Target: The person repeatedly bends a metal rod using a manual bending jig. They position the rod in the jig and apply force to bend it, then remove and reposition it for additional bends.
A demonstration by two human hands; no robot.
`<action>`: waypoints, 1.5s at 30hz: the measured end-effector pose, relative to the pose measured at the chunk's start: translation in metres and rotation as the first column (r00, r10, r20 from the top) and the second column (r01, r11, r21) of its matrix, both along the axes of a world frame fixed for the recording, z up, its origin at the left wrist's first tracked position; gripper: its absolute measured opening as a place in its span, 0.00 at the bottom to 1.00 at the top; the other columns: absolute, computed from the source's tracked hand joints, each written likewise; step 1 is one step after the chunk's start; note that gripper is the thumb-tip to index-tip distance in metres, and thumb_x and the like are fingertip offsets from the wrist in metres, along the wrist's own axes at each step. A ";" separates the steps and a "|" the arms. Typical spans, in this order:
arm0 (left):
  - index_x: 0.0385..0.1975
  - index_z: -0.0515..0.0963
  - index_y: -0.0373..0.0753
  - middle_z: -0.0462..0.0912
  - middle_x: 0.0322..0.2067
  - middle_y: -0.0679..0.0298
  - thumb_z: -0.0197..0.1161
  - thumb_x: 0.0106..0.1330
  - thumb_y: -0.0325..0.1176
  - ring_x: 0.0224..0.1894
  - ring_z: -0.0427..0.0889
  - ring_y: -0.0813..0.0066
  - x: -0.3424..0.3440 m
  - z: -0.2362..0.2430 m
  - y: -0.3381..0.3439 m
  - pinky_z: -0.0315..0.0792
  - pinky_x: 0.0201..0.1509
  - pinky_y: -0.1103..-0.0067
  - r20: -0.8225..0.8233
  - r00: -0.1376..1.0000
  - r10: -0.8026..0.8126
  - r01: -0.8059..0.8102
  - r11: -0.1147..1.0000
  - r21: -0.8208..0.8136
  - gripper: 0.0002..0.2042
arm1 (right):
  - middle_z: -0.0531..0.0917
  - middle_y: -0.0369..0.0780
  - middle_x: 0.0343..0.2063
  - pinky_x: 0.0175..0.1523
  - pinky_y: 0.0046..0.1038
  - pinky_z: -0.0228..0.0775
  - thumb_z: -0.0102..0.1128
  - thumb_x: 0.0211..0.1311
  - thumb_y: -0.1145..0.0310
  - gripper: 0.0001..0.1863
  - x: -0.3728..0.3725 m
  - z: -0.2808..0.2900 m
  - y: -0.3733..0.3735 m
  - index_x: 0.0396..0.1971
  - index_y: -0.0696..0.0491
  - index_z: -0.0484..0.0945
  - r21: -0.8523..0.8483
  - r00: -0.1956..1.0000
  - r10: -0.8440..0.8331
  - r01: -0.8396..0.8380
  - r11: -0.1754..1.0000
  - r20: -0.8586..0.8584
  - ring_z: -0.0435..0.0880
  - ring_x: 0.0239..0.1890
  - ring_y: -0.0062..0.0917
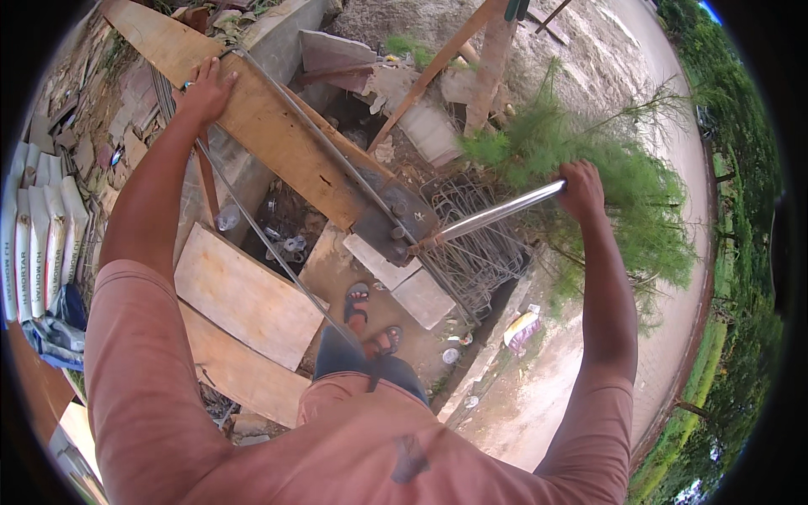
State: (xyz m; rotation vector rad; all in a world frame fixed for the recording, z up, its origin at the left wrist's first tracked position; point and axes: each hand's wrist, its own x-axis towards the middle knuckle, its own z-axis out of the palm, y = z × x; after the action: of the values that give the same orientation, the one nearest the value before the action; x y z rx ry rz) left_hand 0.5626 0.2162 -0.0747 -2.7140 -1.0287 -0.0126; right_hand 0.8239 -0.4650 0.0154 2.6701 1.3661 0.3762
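Laying the left hand, fingers well spread (palm down, without visible grasp), across the left edge of a long brown wooden plank. Gripping in the closed right hand a shiny silver metal pipe, slanted toward the plank's near end. Having, along the right edge, a thin grey steel rod.

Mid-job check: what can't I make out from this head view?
Head view: the wooden plank directly beneath the left hand, covered by palm and fingers.
Head view: the metal pipe's upper end, wrapped by the right hand.
Head view: exactly how the pipe's lower end meets the steel rod; too small.
Head view: the stacked bags' outer side, lost at the dark fisheye rim.
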 end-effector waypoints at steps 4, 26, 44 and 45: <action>0.72 0.47 0.48 0.43 0.74 0.68 0.34 0.68 0.65 0.75 0.44 0.63 0.007 0.003 -0.006 0.43 0.68 0.39 0.010 1.000 -0.023 0.024 1.000 -0.017 0.38 | 0.76 0.41 0.22 0.46 0.37 0.66 0.61 0.43 0.75 0.04 -0.008 -0.008 -0.005 0.19 0.51 0.75 0.080 0.999 -0.016 0.019 0.997 -0.031 0.77 0.34 0.39; 0.71 0.50 0.44 0.47 0.73 0.64 0.37 0.67 0.65 0.74 0.45 0.56 0.011 0.029 -0.010 0.41 0.67 0.38 0.129 0.991 -0.036 0.056 0.986 -0.155 0.39 | 0.81 0.50 0.25 0.39 0.44 0.71 0.55 0.54 0.71 0.05 -0.280 -0.020 -0.084 0.25 0.55 0.76 0.029 0.623 -0.767 0.779 0.626 -0.155 0.81 0.32 0.46; 0.72 0.50 0.45 0.45 0.73 0.65 0.36 0.68 0.62 0.74 0.43 0.57 0.018 0.024 -0.011 0.41 0.67 0.38 0.133 0.991 -0.025 0.050 0.980 -0.191 0.37 | 0.81 0.48 0.25 0.36 0.47 0.69 0.61 0.59 0.59 0.13 -0.496 0.016 0.025 0.26 0.55 0.73 -0.042 0.227 -0.935 0.968 0.247 -0.272 0.81 0.32 0.48; 0.72 0.49 0.44 0.45 0.73 0.66 0.36 0.69 0.61 0.75 0.44 0.58 0.015 0.031 -0.026 0.41 0.67 0.38 0.108 0.994 -0.013 0.034 0.982 -0.188 0.36 | 0.81 0.49 0.24 0.36 0.47 0.69 0.61 0.59 0.59 0.14 -0.496 0.016 0.025 0.27 0.54 0.73 -0.059 0.208 -0.940 0.971 0.232 -0.270 0.81 0.32 0.48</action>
State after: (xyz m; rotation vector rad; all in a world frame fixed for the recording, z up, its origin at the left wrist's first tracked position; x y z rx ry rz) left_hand 0.5780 0.1900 -0.0437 -2.9260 -1.0778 -0.0674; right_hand 0.3279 -0.4401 0.0310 3.0581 -0.6061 -0.0720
